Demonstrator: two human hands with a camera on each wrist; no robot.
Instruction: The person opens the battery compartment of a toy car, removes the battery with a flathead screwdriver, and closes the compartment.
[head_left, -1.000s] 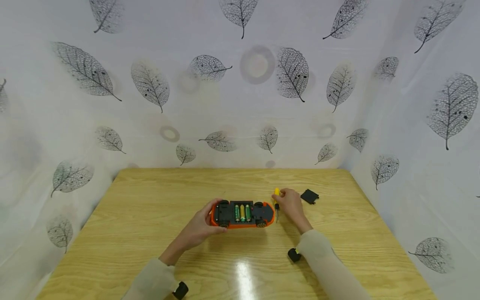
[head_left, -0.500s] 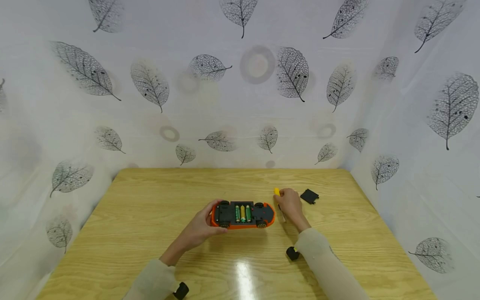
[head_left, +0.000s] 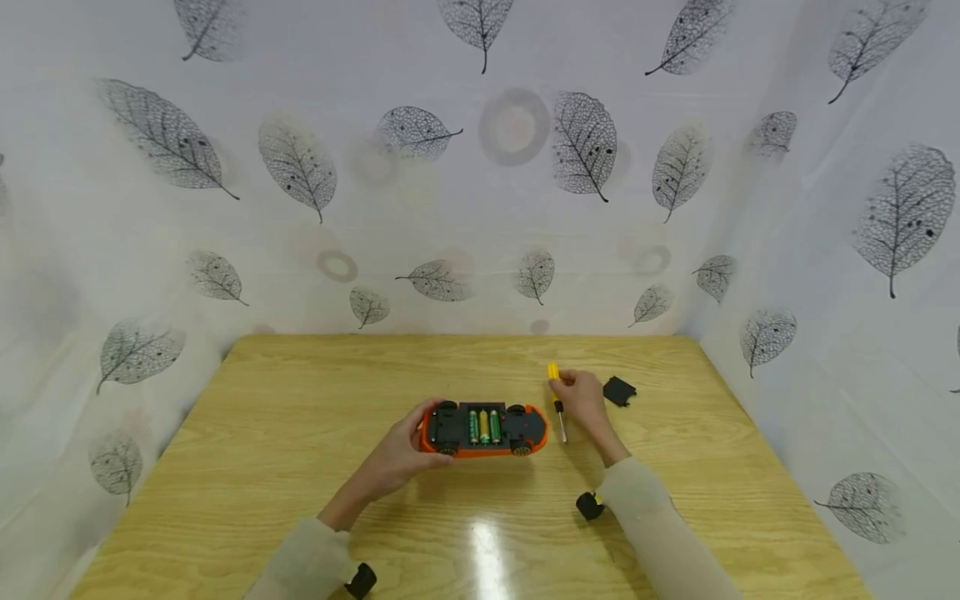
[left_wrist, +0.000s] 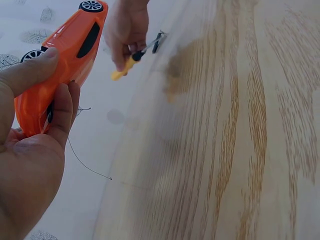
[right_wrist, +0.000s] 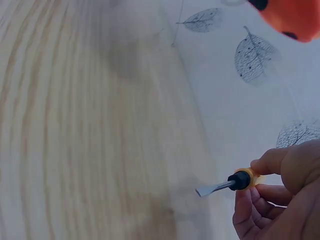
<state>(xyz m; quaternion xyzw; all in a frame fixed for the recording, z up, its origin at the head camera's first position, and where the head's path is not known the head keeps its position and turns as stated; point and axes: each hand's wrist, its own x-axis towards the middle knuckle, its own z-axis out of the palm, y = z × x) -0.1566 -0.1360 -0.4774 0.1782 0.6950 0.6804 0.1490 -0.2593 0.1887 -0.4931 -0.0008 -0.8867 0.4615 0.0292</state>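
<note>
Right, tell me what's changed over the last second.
The right hand has lifted the screwdriver a little and tilted it, so its tip now points down toward the table beside the car. The left hand still holds the upturned car, batteries showing. The black cover hasn't moved.

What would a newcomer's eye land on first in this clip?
The orange toy car lies upside down mid-table, three batteries showing in its open belly, its end gripped by the left hand. Just right of it, the right hand holds a yellow-handled screwdriver; a small black cover lies beyond.
</note>
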